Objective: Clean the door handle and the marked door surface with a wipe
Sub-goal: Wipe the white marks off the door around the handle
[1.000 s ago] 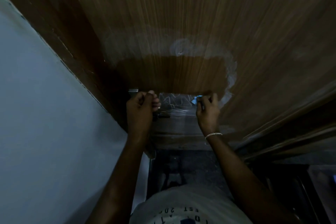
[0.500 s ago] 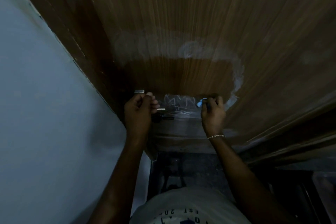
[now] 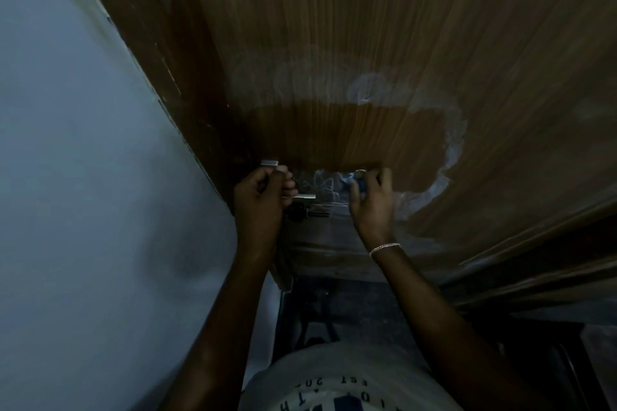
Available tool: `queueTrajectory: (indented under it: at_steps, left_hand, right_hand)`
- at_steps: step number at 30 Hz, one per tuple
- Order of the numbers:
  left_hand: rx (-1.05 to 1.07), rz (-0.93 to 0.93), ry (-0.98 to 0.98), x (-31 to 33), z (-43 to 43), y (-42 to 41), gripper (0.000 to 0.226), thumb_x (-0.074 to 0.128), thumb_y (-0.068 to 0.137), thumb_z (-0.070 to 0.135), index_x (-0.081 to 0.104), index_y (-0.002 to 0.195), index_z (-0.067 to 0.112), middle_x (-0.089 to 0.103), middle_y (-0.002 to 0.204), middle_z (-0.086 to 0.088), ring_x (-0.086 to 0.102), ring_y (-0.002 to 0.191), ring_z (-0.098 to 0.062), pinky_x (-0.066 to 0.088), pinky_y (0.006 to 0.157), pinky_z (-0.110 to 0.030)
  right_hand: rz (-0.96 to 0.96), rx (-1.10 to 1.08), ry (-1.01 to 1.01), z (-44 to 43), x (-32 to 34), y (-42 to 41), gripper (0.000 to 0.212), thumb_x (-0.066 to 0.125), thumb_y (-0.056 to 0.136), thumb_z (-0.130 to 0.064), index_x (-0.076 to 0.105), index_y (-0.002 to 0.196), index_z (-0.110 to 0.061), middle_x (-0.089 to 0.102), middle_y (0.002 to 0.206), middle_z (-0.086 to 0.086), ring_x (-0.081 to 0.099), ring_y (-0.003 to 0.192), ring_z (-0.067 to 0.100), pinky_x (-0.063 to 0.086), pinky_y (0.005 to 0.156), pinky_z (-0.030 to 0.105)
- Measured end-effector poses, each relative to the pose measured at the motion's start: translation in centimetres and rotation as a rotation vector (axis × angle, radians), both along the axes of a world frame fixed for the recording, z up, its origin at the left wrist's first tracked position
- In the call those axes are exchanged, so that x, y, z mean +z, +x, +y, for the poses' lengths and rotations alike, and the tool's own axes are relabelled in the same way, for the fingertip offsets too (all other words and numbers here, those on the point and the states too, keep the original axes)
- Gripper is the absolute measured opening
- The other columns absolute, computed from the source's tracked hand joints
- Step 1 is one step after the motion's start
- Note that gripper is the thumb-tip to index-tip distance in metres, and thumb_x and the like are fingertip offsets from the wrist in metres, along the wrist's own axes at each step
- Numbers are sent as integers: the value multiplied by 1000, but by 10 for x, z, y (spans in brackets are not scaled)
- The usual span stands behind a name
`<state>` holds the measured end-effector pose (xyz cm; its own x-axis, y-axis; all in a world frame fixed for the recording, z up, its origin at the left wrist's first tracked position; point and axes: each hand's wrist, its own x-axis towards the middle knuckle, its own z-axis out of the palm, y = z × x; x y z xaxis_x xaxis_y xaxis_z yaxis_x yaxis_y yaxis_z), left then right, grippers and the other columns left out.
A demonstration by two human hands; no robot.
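The door handle (image 3: 302, 197) was a thin, shiny metal bar. Its long side ran flat across the door, and its free end pointed away from the door's edge toward the right hand. A second small metal piece (image 3: 269, 162) showed just above the handle, over the knuckles of the left hand.

The left hand (image 3: 262, 202) was curled tight around the handle, with the fingers wrapped over the bar. Only the tip of the bar poked out past them.

The right hand (image 3: 370, 200) was just to the right of the handle, near but not touching it. Its fingers were bunched close around a small blue and white wipe (image 3: 358, 181), and they pressed it against the door (image 3: 334, 27). Most of the wipe was hidden in the hand. A thin silver chain bracelet (image 3: 384, 248) sat on that wrist.

The door was brown wood with long straight grain lines. Above the handle there was a darker, cleaner brown patch (image 3: 350, 137). A pale, cloudy white smear (image 3: 450, 143) curved around the top and right side of that patch. Between the handle and the right hand there were thin white scribble marks (image 3: 322, 182) on the door.

To the left of the handle, past the dark door frame, stood a plain pale wall (image 3: 83, 177).
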<state>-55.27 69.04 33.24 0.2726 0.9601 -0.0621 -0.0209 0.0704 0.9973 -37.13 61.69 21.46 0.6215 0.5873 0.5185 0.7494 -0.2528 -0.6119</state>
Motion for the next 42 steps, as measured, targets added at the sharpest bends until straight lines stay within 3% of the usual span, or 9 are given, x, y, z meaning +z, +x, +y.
queueTrajectory:
  at_steps: [5,11,15,20,23,26,30,35,42]
  left_hand:
    - [-18,-7,13,2,-1,-1,15,59,96,21,73,91,16,74,81,1,71,74,-12,54,61,-19]
    - [-2,-7,33,1,3,-12,17,60,96,20,74,95,12,74,81,0,69,72,-8,55,63,-19]
    - [-11,-2,43,2,3,-14,17,61,96,22,74,94,12,74,78,-1,70,72,-11,56,63,-21]
    - [12,19,50,2,8,-21,20,60,96,26,73,87,14,70,69,-4,70,68,-15,56,63,-23]
    - [3,14,44,2,8,-22,20,59,96,26,73,85,15,69,67,-4,70,67,-14,56,63,-22]
    - [-3,-7,56,3,7,-24,19,60,95,27,73,83,20,70,68,-6,71,69,-18,57,63,-22]
    - [18,-7,52,3,10,-27,20,59,96,26,72,81,23,70,68,-5,72,71,-21,56,63,-23]
    - [10,-20,45,4,8,-29,18,60,95,26,73,83,22,71,69,-8,72,71,-21,56,64,-22]
    - [21,-23,35,4,10,-27,19,59,96,23,72,83,19,70,66,-3,71,65,-16,55,61,-21]
  right_hand:
    - [23,14,-142,-13,-18,3,14,58,93,-2,60,106,-7,48,116,8,54,84,17,55,66,39]
    - [-128,33,-183,5,-4,-3,22,56,87,-4,58,108,-11,50,109,7,52,90,22,50,70,38]
    - [-61,29,-212,-5,-17,-1,30,57,89,-1,62,118,-8,52,116,9,57,93,23,53,74,42]
    - [-49,77,-81,0,-14,-9,33,56,95,-16,57,128,-17,47,115,0,52,89,8,48,72,19]
    - [-89,145,-190,-2,-22,-12,43,58,91,-5,54,133,-14,48,117,4,56,89,15,54,70,28]
    - [-76,63,-187,-4,-22,-4,31,59,91,-6,58,121,-13,51,112,7,60,77,24,54,57,37]
    - [-134,21,-185,6,-9,-4,18,51,98,-25,55,115,-20,55,107,-1,60,73,19,50,54,31]
    - [-50,49,-162,4,-6,-10,9,58,98,-21,55,106,-20,67,83,0,63,66,14,41,55,21]
    - [-38,149,-142,21,3,-27,19,58,98,-24,60,115,-17,62,102,3,62,81,12,54,67,25]
